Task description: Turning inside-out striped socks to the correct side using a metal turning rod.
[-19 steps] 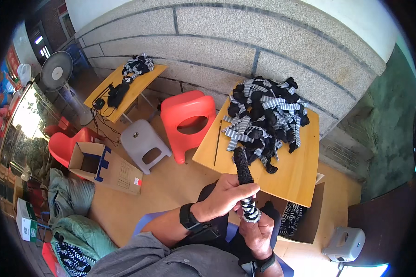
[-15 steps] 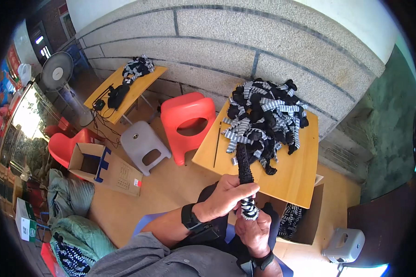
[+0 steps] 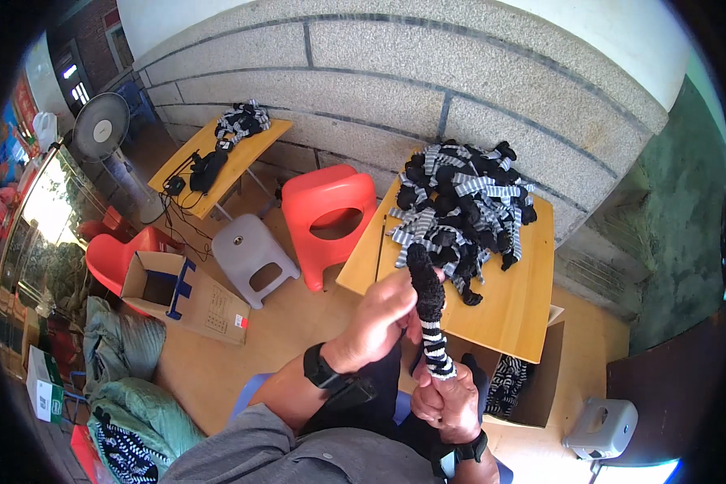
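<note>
A fuzzy black sock (image 3: 429, 300) with a black-and-white striped lower end stands tilted up in front of me, over the near edge of the wooden table. My right hand (image 3: 452, 403) is closed around its striped end. Against the left side of the sock is my left hand (image 3: 385, 316), smeared by motion and with some fingertips hidden behind the knit, so its grip is unclear. Beyond the sock, a heap of black and grey-white striped socks (image 3: 484, 194) covers much of the table (image 3: 500, 323).
Below the table's right side stands a cardboard box (image 3: 550, 379) with striped knitwear. A red stool (image 3: 327, 189), a grey stool (image 3: 254, 250) and an open carton (image 3: 198, 298) are at the left. Farther back are a second table (image 3: 254, 149) and a fan (image 3: 102, 129).
My left hand has slid up from the striped part to beside the black part. The sock's upper end now stands clear and bunched, and my right hand keeps hold of the lower end.
</note>
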### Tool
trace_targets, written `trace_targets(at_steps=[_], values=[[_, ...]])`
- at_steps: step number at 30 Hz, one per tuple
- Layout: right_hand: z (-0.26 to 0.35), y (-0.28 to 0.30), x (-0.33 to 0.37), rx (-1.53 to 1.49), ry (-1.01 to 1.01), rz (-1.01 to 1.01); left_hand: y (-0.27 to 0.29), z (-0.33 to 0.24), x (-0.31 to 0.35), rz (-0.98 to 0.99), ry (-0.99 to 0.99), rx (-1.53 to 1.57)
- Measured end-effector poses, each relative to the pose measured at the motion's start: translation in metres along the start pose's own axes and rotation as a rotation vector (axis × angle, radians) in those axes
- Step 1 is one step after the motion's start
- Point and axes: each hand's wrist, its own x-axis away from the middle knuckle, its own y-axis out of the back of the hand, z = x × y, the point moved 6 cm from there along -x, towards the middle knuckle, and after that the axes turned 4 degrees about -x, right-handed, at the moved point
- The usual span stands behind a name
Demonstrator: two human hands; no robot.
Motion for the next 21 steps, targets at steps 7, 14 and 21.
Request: trace_targets(at_steps=[7, 14, 21], values=[[-0.002, -0.006, 0.006, 0.027, -0.034, 0.024, -0.003, -0.014, -0.011, -0.061, -0.051, 0.132], [0.000, -0.005, -0.001, 0.114, 0.121, -0.008, -0.010, 0.007, 0.001, -0.088, 0.009, 0.133], [-0.008, -0.006, -0.008, -0.090, -0.056, 0.022, 0.001, -0.010, -0.003, -0.088, -0.073, 0.145]])
